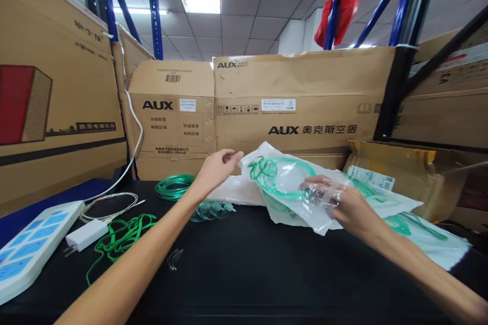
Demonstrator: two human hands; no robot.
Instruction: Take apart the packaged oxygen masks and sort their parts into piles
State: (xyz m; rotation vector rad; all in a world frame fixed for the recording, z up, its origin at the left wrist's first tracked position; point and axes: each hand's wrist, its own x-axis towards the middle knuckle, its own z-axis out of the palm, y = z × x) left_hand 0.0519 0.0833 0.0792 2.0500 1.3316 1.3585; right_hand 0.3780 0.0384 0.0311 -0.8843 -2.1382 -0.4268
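My right hand [345, 203] is pushed inside a clear plastic bag [284, 190] that holds coiled green tubing [272, 172], and grips the contents there. My left hand [217, 165] pinches the top left edge of the same bag, lifting it above the black table [244, 274]. Under my left wrist lie a clear mask with green fittings [211, 209] and a coil of green tubing [174, 185]. More filled bags [423, 238] lie flat to the right, under my right forearm.
A green elastic strap [122, 236], a white charger [86, 236] with its cable and a white-and-blue power strip [26, 251] lie at the left. AUX cardboard boxes [297, 106] wall the back. An open padded carton [412, 172] stands at the right.
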